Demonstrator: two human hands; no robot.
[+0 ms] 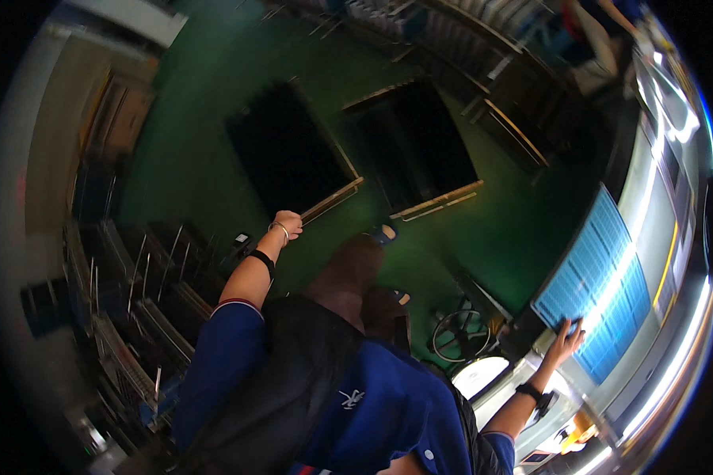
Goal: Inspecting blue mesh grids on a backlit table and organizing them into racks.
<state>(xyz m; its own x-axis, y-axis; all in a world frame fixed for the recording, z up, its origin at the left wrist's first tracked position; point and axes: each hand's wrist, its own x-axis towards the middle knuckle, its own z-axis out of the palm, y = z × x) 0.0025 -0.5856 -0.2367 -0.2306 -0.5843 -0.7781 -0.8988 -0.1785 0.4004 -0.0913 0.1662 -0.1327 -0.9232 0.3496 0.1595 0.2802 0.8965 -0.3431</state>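
Note:
A blue panel [598, 285] with fine grid lines stands at the right, tilted, with a bright streak of light across it. My right hand [566, 344] is at its lower edge, fingers curled onto it; the fingertips look dark. A dark watch-like band is on that wrist. My left hand [287, 226] is held out in front, curled into a fist with nothing visible in it. It appears beside the near end of a dark rack [293, 150] with a pale wooden rail; whether it touches the rail I cannot tell.
A second dark rack [412, 142] stands on the green floor [190, 111]. Metal-framed racks [146, 301] crowd the left side. A handwheel [461, 334] and a round white stool-like top [481, 376] are near my right side. Another person [598, 47] is at the far right.

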